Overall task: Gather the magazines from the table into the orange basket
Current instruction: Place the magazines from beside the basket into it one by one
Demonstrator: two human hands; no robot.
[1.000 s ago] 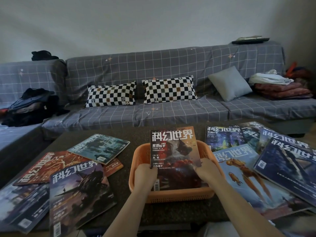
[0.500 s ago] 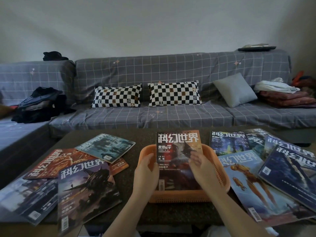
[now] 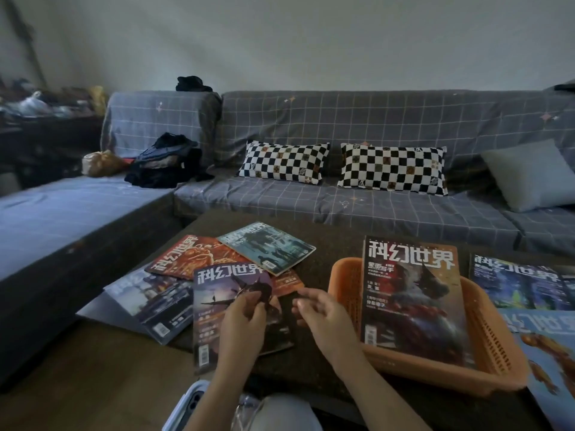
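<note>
Both hands' fingers hang loosely curled over the purple magazine (image 3: 230,293), left hand (image 3: 244,321) touching it, right hand (image 3: 323,312) empty.

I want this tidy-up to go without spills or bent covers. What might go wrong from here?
The purple-cover magazine under both hands overhangs the table edge, so a loose grip by the left hand or right hand may drop it. The red-cover magazine pokes past the orange basket rim, so further ones may stack unevenly or slide. The orange basket also sits near the table's front edge.
</note>
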